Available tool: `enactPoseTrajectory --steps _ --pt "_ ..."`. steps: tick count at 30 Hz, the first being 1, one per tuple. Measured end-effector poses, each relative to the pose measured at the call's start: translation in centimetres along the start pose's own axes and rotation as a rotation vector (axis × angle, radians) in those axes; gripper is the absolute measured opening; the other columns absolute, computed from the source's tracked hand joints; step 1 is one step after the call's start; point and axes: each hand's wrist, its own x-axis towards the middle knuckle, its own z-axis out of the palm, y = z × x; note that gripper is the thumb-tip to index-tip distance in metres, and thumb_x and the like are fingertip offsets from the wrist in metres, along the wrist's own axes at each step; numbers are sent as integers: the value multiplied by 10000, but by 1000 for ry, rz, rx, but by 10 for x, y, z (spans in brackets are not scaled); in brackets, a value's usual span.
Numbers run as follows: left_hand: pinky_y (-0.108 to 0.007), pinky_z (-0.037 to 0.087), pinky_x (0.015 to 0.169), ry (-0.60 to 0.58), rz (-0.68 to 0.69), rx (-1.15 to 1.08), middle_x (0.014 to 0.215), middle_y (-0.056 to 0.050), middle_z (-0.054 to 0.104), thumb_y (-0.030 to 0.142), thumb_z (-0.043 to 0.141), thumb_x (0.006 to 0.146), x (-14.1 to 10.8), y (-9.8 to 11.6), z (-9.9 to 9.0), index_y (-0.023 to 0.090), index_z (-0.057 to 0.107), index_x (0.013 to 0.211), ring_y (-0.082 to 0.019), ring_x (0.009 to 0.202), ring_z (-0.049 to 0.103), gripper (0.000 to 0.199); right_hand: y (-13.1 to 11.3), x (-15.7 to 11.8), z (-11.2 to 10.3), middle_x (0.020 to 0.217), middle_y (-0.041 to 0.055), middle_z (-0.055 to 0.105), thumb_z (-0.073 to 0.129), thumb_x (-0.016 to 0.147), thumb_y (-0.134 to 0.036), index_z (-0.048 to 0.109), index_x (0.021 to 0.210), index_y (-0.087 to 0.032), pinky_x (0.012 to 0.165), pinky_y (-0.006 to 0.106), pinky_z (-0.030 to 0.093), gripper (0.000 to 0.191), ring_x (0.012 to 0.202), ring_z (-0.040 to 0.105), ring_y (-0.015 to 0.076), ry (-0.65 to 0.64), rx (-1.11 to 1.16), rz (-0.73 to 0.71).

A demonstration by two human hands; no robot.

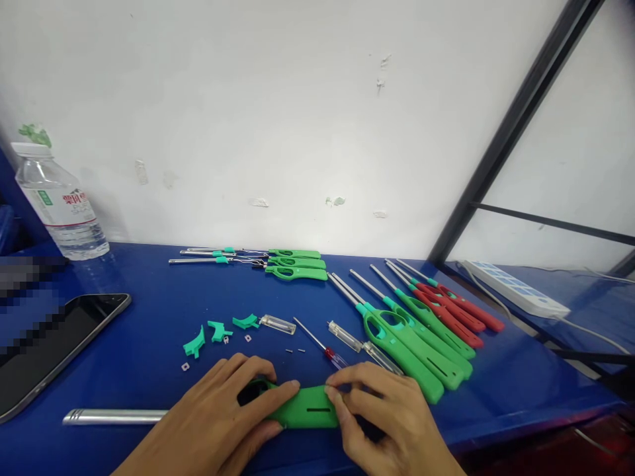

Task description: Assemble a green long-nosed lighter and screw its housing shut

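Observation:
A green lighter body (305,408) with a dark slot lies near the table's front edge, its metal tube (116,416) pointing left. My left hand (228,410) is closed round its looped part, thumb and fingers on the green shell. The fingertips of my right hand (381,410) pinch the right end of the same body. Just behind lies a screwdriver (330,354) with a red and clear handle. Teal triggers (195,344), small metal pieces (248,338) and clear fuel tanks (278,323) are spread beyond my hands.
Several assembled green lighters (411,350) and red lighters (451,305) lie at the right. Green handles (296,272) with wired tubes lie near the wall. A phone (54,350) and water bottle (64,205) stand left; a power strip (518,287) is far right.

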Motion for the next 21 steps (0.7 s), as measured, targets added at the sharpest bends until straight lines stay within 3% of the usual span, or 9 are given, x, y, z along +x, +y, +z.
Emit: enactPoseTrajectory --steps 5,13,21 --pt "-242 622 952 -4 14 4 1239 15 730 395 401 1183 5 1 -4 453 470 1632 -158 1017 731 457 -2 1 -1 933 -10 815 630 986 -71 676 795 -236 658 211 584 257 732 785 122 -20 -4 -9" --pt "-252 633 963 -10 -3 2 1261 15 734 424 362 1191 2 0 -1 435 577 1541 -156 1067 741 411 1 0 2 934 -14 806 606 986 -75 647 779 -233 656 210 575 264 730 776 113 8 -4 26" --pt "-235 639 910 -2 5 -5 1216 7 738 418 374 1188 5 0 -3 427 588 1529 -156 990 734 402 1 0 0 945 -25 800 610 1009 -99 661 787 -239 671 213 572 267 735 766 108 -18 55 59"
